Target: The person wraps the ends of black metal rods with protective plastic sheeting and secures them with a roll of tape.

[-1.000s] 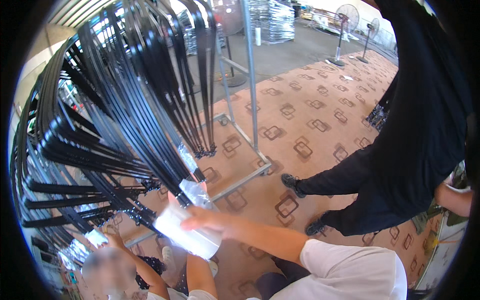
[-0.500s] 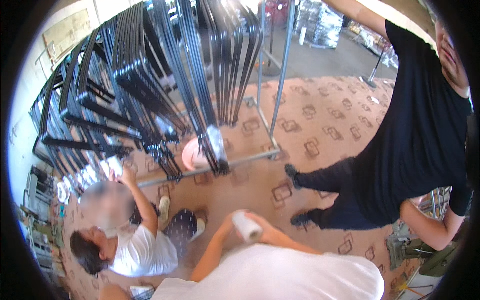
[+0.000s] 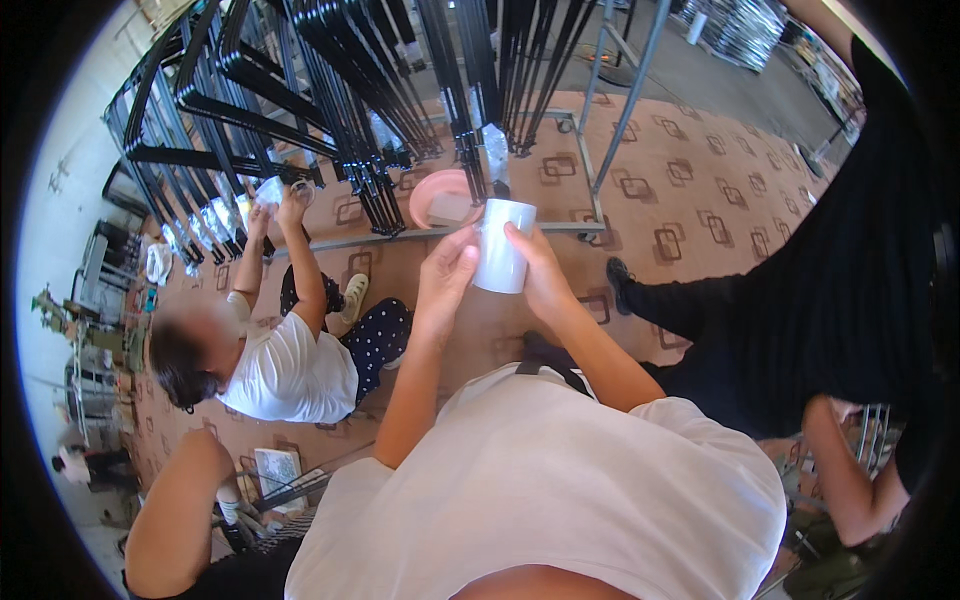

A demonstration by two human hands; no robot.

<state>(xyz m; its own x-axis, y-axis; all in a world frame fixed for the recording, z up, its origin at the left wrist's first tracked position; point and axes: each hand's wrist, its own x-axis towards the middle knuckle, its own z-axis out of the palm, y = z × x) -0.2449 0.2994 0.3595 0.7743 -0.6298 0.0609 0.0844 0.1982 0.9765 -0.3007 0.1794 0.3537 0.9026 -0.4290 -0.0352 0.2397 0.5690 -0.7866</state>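
Observation:
A white roll [image 3: 504, 248], apparently of wrapping film, is held upright in front of my chest. My right hand [image 3: 541, 268] grips its right side, with the thumb lying across its face. On the opposite side, my left hand [image 3: 446, 277] has bent fingers and thumb closed at the roll's edge; any loose film between them is too fine to make out. Beyond the roll hang bent black tubes [image 3: 465, 100] in bunches, some with clear plastic wrapped around their lower ends [image 3: 495, 150].
A pink basin [image 3: 425, 190] sits on the patterned floor beneath the tubes, inside a grey metal rack [image 3: 570, 228]. At left a crouching person [image 3: 290, 370] handles plastic at the tube ends. A person in black [image 3: 800, 330] stands close at right. Another person's bent limb [image 3: 180, 520] shows at lower left.
My hands have raised the roll and turned it from lying tilted to upright. The view has shifted, and the crouching person now has both hands up at the tubes.

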